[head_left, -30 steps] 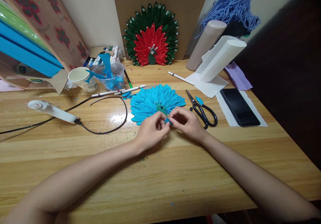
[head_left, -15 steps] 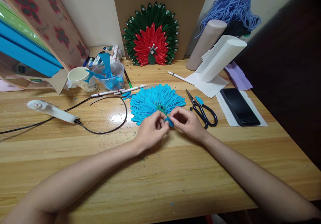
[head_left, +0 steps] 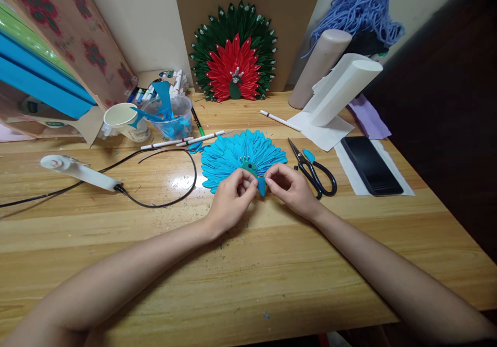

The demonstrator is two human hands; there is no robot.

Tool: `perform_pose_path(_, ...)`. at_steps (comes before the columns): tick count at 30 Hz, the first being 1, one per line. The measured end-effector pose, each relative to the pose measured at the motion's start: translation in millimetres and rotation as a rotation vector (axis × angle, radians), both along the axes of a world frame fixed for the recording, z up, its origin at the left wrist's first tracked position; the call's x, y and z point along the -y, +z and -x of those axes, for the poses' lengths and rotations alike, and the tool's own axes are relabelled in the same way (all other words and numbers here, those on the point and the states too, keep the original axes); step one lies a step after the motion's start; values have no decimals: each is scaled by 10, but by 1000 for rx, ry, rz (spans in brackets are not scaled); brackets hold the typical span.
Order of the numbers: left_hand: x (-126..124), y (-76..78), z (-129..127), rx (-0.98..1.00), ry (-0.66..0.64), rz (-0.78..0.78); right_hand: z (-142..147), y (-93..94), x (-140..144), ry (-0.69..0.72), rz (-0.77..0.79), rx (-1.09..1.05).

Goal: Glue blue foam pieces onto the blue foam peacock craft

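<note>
A small blue paper petal (head_left: 261, 186) is between my hands, just in front of the blue paper peacock (head_left: 236, 153). My left hand (head_left: 233, 194) is closed in a pinch at the petal's left edge. On its other side my right hand (head_left: 292, 189) pinches with thumb and forefinger at the upper right edge. The peacock lies on the table with its layered feathers fanned out. Its green head (head_left: 249, 166) has a dark blue eye and a beaded crest, and my fingers cover its lower part.
Black-handled scissors (head_left: 312, 168) lie right of the peacock, near a phone (head_left: 371, 165). A white glue gun (head_left: 79, 172) trails its black cable on the left. Behind stand a paper cup (head_left: 126, 121), a tub of blue scraps (head_left: 171, 124) and a red-green peacock (head_left: 234, 72).
The blue petal has turned from slanting to nearly upright between my fingers. My left hand has shifted slightly left, and the right hand has barely moved.
</note>
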State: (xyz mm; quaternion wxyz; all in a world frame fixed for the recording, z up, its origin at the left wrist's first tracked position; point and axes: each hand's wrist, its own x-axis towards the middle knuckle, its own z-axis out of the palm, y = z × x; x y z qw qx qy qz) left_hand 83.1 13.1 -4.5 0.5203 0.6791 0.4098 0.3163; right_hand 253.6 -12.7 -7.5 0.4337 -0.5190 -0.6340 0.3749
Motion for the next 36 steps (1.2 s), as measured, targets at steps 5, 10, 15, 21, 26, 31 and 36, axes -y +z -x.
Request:
perform_pose_path(5,-7,11,4,6,9,-3,-2,5,7,-8,-6,-15)
perform_pose_path(10,-6,9,0,-6,-3,3,-6,-6,-2,-7,-1,-21)
perform_pose_path(15,2,-9,-8,-107,-101,-40,-2,-13,-6,-10,7,-69)
perform_pose_path(21,-10,-13,-18,-92,-83,-94,-10,-4,-4,-17,14,-70)
perform_pose_path(26,-6,24,23,-27,1,-29,-7,-29,0,-9,41,-60)
perform_pose_path(31,-40,160,413,-30,79,-14,-4,-64,20,-1,37,3)
perform_pose_path(36,-60,338,1240,-210,33,-91,139,-15,44,90,-28,132)
